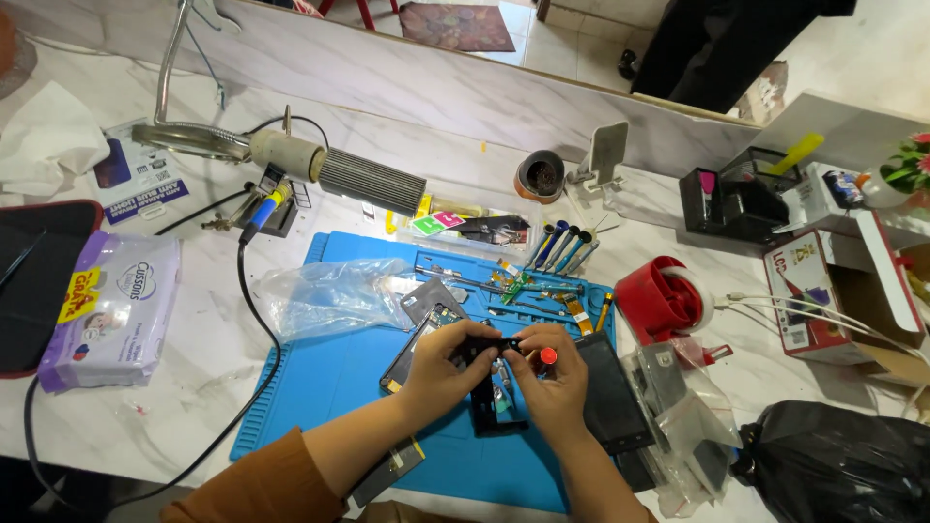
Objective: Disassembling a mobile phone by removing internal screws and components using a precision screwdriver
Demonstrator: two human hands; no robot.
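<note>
Phone repair workshop: blue work mat [339, 387], screwdrivers [560, 247], opened phones [426, 324].

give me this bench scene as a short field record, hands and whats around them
setting: white marble table with a blue mat
left hand: left hand grips a small black part
right hand: right hand pinches the same part, beside a red-capped tool
under hands: opened phone
right of hands: dark screen panel, red tape dispenser
left of hands: clear plastic bag, wipes pack
back of mat: screwdrivers
</note>
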